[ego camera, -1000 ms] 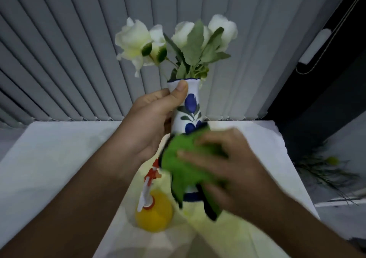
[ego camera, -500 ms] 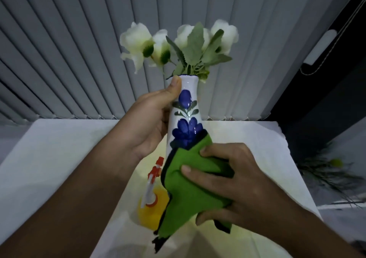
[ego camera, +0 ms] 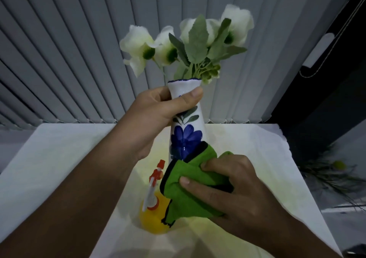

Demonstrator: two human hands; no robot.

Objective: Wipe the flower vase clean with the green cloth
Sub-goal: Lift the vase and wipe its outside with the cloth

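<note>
A white flower vase (ego camera: 187, 137) painted with blue flowers is held up above the table, tilted a little. White flowers with green leaves (ego camera: 190, 44) stick out of its mouth. My left hand (ego camera: 156, 117) grips the vase's neck just under the rim, thumb across the front. My right hand (ego camera: 235, 194) holds the green cloth (ego camera: 190, 192), black-edged, wrapped around the vase's lower body. The vase's base is hidden by the cloth.
A yellow spray bottle (ego camera: 153, 216) with a red and white nozzle stands on the white table (ego camera: 49, 168) below the vase. Grey vertical blinds (ego camera: 79, 59) hang behind. Dark foliage (ego camera: 334, 176) lies on the floor past the table's right edge.
The cloth has slid down from the vase's middle to its lower body, uncovering the blue flower pattern. My left thumb has moved across the front of the neck.
</note>
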